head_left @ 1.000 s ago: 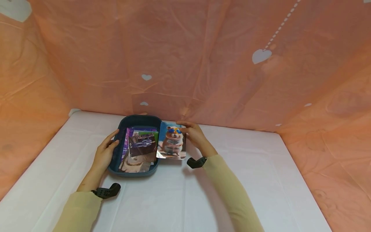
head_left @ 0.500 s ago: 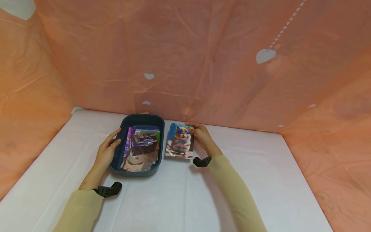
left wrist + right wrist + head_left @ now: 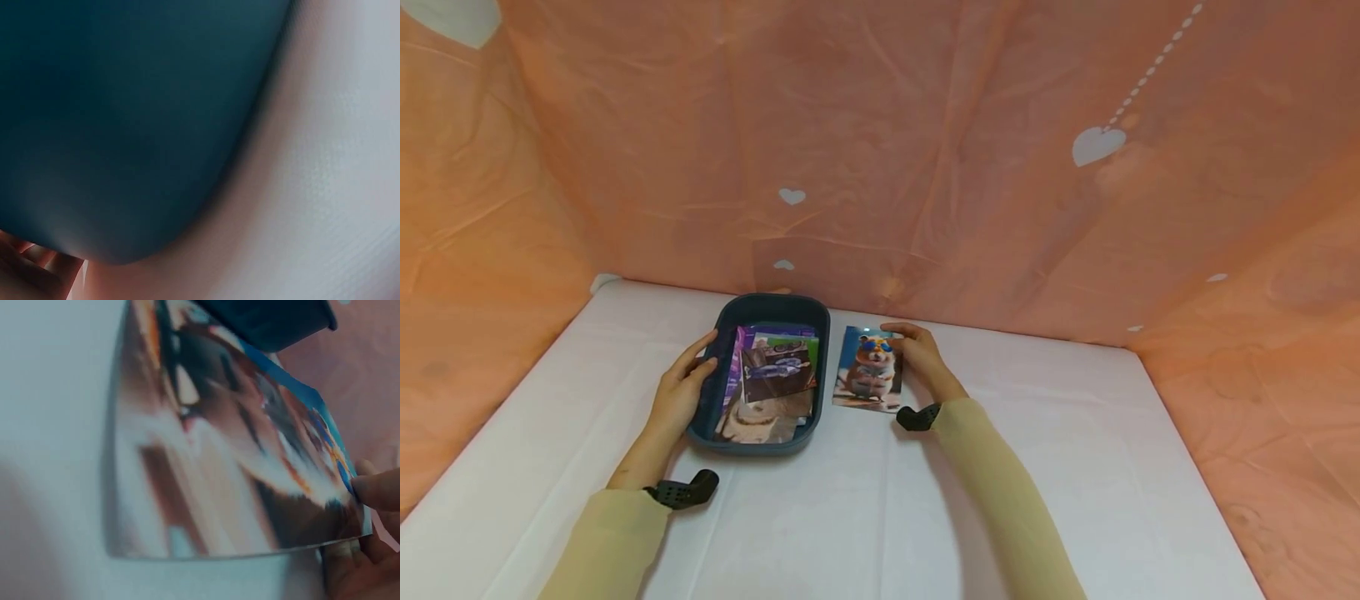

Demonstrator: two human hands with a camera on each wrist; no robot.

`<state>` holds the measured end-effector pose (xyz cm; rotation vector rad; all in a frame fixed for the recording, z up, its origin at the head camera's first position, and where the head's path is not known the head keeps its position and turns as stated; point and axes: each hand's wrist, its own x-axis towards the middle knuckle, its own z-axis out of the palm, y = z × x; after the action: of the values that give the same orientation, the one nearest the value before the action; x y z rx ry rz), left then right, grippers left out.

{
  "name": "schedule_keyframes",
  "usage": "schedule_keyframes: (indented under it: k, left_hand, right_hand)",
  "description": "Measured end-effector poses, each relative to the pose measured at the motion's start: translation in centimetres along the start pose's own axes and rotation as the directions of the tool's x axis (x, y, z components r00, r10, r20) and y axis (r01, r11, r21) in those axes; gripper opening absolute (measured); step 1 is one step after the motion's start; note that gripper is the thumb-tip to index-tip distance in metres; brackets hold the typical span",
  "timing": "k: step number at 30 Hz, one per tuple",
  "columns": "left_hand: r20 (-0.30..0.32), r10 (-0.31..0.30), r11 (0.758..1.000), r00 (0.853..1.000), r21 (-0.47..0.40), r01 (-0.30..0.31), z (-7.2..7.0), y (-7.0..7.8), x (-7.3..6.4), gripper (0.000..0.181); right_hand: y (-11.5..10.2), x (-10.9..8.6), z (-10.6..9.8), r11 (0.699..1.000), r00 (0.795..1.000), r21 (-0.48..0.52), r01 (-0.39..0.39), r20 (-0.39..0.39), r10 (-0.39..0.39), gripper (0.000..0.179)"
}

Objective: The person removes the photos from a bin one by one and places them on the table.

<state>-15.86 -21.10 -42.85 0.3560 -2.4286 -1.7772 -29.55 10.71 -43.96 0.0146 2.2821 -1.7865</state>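
Head view: left hand (image 3: 676, 398) at the tray's left side, thumb and forefinger tips on the rim, curled enough to grip it. Tray (image 3: 752, 448) is dark blue, left of centre on the white desk (image 3: 820, 517), long side running front to back. Right hand (image 3: 922, 357) has its thumb and fingers closed on the upper right of the photo (image 3: 871, 379); a pinch, small gap only. Photo shows a hamster in sunglasses, face up, just right of the tray, not touching it. Inside the tray, a loose pile: dark card (image 3: 778, 375) on top, set askew, beige card (image 3: 758, 423) under it toward the near end, bits of purple and green around them. Black wrist cameras (image 3: 685, 490) on both wrists, tan sleeves (image 3: 1011, 492) behind them. Orange cloth (image 3: 880, 125) with white hearts behind and at the sides.

Left wrist view: mostly tray wall, blurred. Fingers (image 3: 44, 269) at lower left, against its lower edge. Rest of that hand's grip out of frame.

Right wrist view: photo fills the middle, blurred up close. Thumb (image 3: 378, 489) on its face, fingers behind the edge. Tray corner at the top, beyond the photo. Can't tell how much of the photo touches the desk.
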Motion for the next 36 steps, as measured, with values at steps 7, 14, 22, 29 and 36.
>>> schedule_keyframes:
  k: [7, 14, 22, 29, 36]
  left_hand:
    - [-0.004, -0.006, 1.000, 1.000, -0.022, 0.006, 0.0, 0.2, 0.0, 0.047]
    - [-0.007, -0.004, 1.000, 1.000, -0.004, 0.004, 0.0, 0.2, 0.0, 0.047]
    - [0.005, 0.003, 1.000, 1.000, -0.001, -0.003, -0.2, 0.0, -0.2, 0.046]
    - [0.007, 0.019, 1.000, 1.000, -0.012, -0.019, -0.2, 0.1, -0.2, 0.046]
    - [0.012, 0.025, 1.000, 1.000, -0.010, -0.025, -0.1, 0.2, -0.1, 0.047]
  right_hand:
    - [0.1, 0.1, -0.3, 0.998, 0.996, -0.045, 0.039, -0.078, -0.043, 0.031]
    - [0.0, 0.2, -0.7, 0.997, 0.987, -0.050, 0.053, -0.149, -0.060, 0.028]
    - [-0.4, -0.1, -0.4, 0.997, 0.977, 0.078, 0.028, -0.211, -0.011, 0.030]
    - [-2.0, -1.2, 1.2, 0.967, 0.983, 0.246, 0.065, -0.182, -0.020, 0.034]
    - [-4.6, -2.2, 3.7, 0.966, 0.998, 0.252, 0.062, -0.047, -0.052, 0.036]
